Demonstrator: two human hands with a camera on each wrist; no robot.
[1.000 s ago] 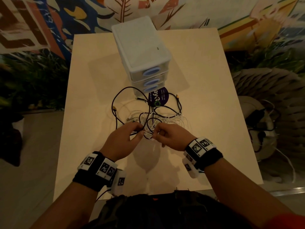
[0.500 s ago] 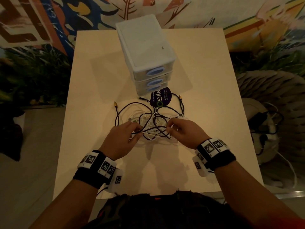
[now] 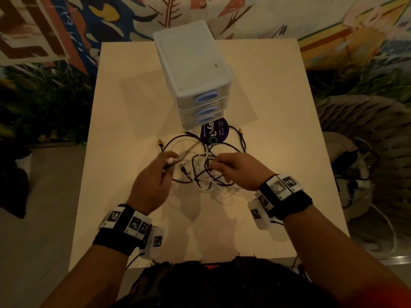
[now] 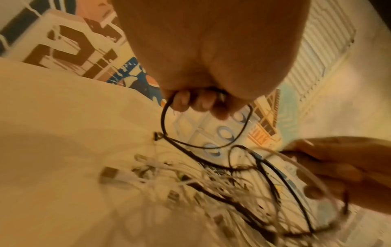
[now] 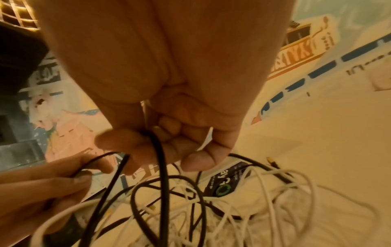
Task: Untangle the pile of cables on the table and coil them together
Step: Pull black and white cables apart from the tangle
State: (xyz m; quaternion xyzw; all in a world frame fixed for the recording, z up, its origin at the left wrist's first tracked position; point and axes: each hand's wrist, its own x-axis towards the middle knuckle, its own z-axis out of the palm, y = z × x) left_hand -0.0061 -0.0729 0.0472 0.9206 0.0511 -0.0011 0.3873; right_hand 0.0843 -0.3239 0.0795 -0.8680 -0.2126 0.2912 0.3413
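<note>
Both my hands work a tangle of cables (image 3: 206, 167) at mid-worktop.
Left hand (image 3: 153, 178) pinches a black cable (image 4: 169, 133); right hand (image 3: 239, 170) curls round another black strand (image 5: 160, 167). Light, limp cords; I'd grip near the plugs.

Both hands (image 3: 153, 181) in cable tangle (image 3: 204, 170)

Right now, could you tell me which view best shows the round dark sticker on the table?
The head view: the sticker lies unobstructed before the drawer unit. The right wrist view shows it partly behind cables; the left wrist view blurs it.
</note>
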